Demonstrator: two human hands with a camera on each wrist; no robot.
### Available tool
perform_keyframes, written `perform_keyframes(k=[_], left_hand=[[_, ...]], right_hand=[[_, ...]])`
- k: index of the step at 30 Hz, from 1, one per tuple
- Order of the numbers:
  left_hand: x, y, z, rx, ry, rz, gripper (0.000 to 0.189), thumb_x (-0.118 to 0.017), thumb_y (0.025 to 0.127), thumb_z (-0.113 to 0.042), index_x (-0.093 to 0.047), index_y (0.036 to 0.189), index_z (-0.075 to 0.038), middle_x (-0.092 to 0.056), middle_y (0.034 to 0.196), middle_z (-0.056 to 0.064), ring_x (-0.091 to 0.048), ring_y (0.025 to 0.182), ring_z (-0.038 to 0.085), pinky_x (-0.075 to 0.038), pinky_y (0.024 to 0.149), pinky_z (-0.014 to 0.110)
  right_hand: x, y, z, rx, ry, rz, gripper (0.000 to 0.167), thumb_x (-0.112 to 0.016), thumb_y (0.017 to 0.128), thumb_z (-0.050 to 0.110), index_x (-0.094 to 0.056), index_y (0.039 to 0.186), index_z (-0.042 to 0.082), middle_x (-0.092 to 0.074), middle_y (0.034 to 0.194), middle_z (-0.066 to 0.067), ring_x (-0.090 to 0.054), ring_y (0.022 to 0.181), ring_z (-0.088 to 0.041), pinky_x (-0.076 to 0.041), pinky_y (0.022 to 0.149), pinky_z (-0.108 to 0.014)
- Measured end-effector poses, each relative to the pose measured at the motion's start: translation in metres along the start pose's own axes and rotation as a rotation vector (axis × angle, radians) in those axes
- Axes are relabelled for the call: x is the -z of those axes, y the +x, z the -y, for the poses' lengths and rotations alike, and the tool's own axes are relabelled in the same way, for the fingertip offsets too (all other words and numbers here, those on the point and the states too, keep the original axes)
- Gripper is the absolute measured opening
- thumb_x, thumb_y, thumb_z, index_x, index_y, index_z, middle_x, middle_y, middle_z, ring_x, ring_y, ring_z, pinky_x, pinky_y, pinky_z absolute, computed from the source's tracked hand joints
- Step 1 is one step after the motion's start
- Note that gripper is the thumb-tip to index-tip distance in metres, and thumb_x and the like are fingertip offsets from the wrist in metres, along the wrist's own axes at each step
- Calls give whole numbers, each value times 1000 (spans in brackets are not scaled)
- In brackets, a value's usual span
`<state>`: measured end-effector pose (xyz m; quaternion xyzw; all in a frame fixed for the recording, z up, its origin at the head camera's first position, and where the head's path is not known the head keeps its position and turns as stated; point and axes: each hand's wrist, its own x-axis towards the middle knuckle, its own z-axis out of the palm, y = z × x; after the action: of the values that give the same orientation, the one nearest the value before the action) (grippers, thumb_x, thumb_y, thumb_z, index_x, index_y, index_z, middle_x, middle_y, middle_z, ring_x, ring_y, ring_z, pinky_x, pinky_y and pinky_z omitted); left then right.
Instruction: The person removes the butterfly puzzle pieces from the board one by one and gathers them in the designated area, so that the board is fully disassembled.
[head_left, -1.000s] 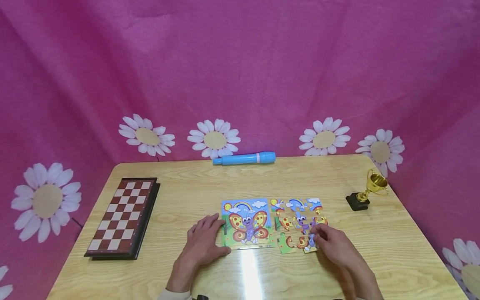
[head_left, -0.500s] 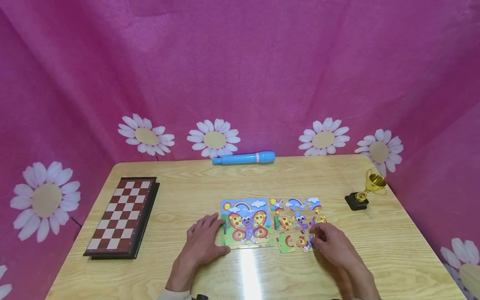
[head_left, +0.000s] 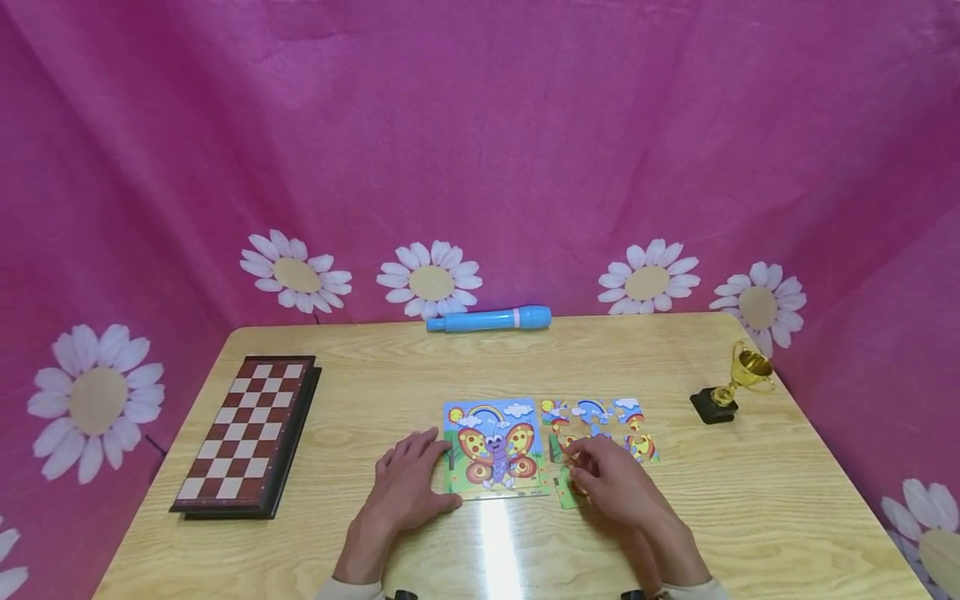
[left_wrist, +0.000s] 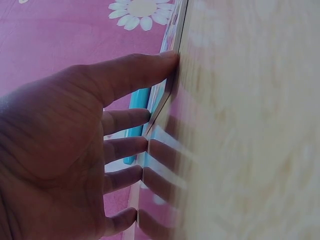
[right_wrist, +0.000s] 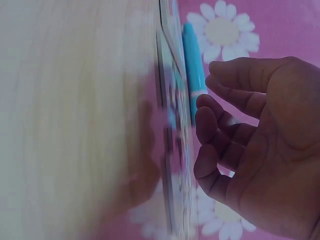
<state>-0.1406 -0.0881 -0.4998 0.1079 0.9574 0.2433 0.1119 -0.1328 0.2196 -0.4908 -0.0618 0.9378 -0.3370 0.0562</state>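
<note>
In the head view, a puzzle board (head_left: 491,467) shows a butterfly under a rainbow. My left hand (head_left: 408,483) rests at its left side; in the left wrist view the thumb (left_wrist: 135,75) touches the board's edge, with the other fingers spread on the table. Loose jigsaw pieces (head_left: 592,408) lie in rows just right of the board. Over their lower part is my right hand (head_left: 618,487), near a green corner piece (head_left: 566,490); it covers several pieces. The right wrist view shows its fingers loosely bent, apart from the pieces, with nothing seen between them.
A folded chessboard (head_left: 243,433) lies at the left of the wooden table (head_left: 375,367). Near the back edge is a blue stick-shaped thing (head_left: 487,319) with a pink band. A small gold trophy (head_left: 738,379) stands on a black base at the right.
My right hand has moved left, from the lower right puzzle pieces to near the green corner piece. The right-hand pieces it covered now show. My left hand stays in place.
</note>
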Motion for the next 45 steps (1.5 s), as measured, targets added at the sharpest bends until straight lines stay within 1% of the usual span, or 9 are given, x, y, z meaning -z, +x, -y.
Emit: perform_keyframes(k=[4, 8, 13, 16, 21, 33, 40, 42, 45], left_hand=[[0, 0, -1, -2, -8, 3, 73, -80, 73, -45, -53, 135, -18, -37, 154, 8, -27, 144, 35, -21, 111, 63], [0, 0, -1, 8, -16, 14, 73, -80, 73, -44, -53, 136, -18, -36, 154, 7, -25, 145, 35, -19, 112, 63], [0, 0, -1, 13, -15, 13, 73, -80, 73, -44, -53, 136, -19, -36, 155, 7, -25, 145, 34, -19, 113, 62], [0, 0, -1, 7, -13, 11, 73, -80, 73, -45, -53, 136, -18, -37, 154, 8, -26, 145, 35, -20, 112, 63], [-1, 0, 0, 10, -9, 12, 73, -80, 73, -45, -53, 136, -18, -37, 154, 7, -26, 145, 35, -20, 112, 63], [-2, 1, 0, 13, -6, 5, 74, -79, 73, -46, -53, 136, -19, -37, 154, 7, -26, 145, 34, -21, 112, 63], [-1, 2, 0, 21, -9, 9, 73, -79, 73, -46, -53, 136, -20, -37, 154, 7, -25, 145, 34, -20, 112, 62], [-1, 2, 0, 18, -6, 7, 73, -79, 73, -46, -53, 136, -20, -37, 154, 7, -26, 145, 34, -20, 112, 62], [-1, 2, 1, 10, -1, -1, 73, -79, 73, -47, -53, 136, -19, -37, 154, 7, -26, 145, 34, -21, 111, 62]], right_hand=[[-10, 4, 11, 33, -23, 16, 22, -70, 85, 11, -68, 107, 13, -55, 84, 5, -48, 74, -8, -41, 66, -22], [-19, 6, 18, 109, -58, 14, 25, -72, 83, 12, -69, 108, 12, -56, 86, 5, -49, 75, -7, -42, 66, -21], [-25, 8, 24, 165, -125, 15, 27, -72, 81, 15, -70, 108, 13, -53, 85, 7, -47, 74, -6, -40, 66, -21], [-27, 8, 28, 174, -153, 23, 29, -72, 80, 16, -70, 110, 14, -52, 85, 7, -46, 74, -6, -39, 65, -21], [-31, 10, 32, 194, -171, 31, 34, -72, 77, 15, -70, 112, 16, -55, 94, 6, -46, 75, -6, -37, 64, -20], [-34, 12, 37, 218, -190, 34, 39, -73, 74, 11, -68, 112, 18, -59, 105, 3, -51, 80, -8, -42, 68, -22], [-36, 15, 38, 204, -192, 25, 40, -75, 72, 8, -68, 111, 18, -56, 98, 4, -48, 78, -7, -41, 67, -22], [-36, 17, 39, 196, -188, 24, 40, -75, 71, 7, -66, 108, 17, -54, 95, 4, -46, 77, -7, -39, 66, -22], [-37, 18, 40, 178, -178, 20, 45, -75, 68, 5, -65, 112, 12, -52, 94, 3, -46, 78, -8, -39, 66, -23]])
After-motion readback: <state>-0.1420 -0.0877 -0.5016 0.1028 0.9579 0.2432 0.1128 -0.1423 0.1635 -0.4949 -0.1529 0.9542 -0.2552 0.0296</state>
